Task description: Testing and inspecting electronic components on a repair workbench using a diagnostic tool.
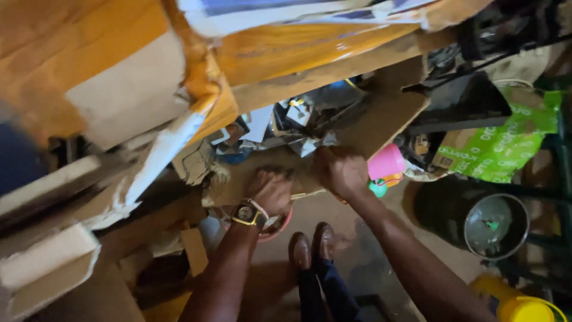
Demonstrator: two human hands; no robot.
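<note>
Both the left hand (271,189) and the right hand (341,172) close their fingers on the near edge of a brown cardboard sheet (381,119). Just right of that sheet sits a pink cup (386,161); farther right, a green printed bag (506,146). Above it hangs an orange carton (119,65), seemingly torn.

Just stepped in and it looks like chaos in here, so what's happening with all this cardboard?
A person is bent over a cluttered pile, both hands gripping the edge of a flat brown cardboard sheet. The left hand, with a wristwatch, and the right hand clutch its near edge. A pink cup sits beside the right hand, and large orange boxes loom above.
</note>
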